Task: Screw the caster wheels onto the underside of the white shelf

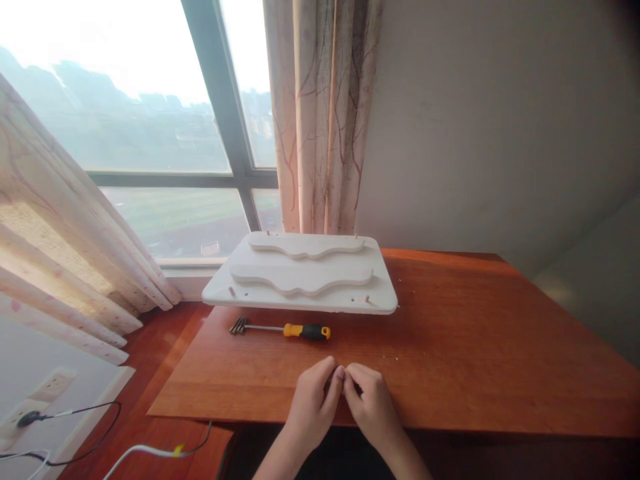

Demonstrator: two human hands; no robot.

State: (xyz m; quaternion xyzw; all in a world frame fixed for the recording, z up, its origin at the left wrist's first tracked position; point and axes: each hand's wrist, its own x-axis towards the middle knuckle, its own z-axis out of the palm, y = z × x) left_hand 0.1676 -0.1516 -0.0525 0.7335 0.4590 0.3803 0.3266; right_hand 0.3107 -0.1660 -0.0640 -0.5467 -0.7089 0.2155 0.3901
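Note:
My left hand point(316, 400) and my right hand point(371, 403) meet at the fingertips over the table's front edge. Both have their fingers curled and pinched together; whatever may lie between them is too small or hidden to make out. Beyond them lies a screwdriver point(306, 331) with a yellow and black handle, its shaft pointing left. At its tip is a small cluster of metal screws point(239, 325). Farther back rests a white board point(295, 303) with short wooden dowels sticking up near its corners. Two wavy-edged white panels, a front one point(300, 277) and a rear one point(306, 247), lie flat on it.
All of this is on a reddish-brown wooden table point(480, 347) with small white crumbs scattered on it. Behind are a window point(150, 133), a patterned curtain point(320, 120) and a grey wall. At lower left, cables point(145, 449) run near a wall socket point(53, 385).

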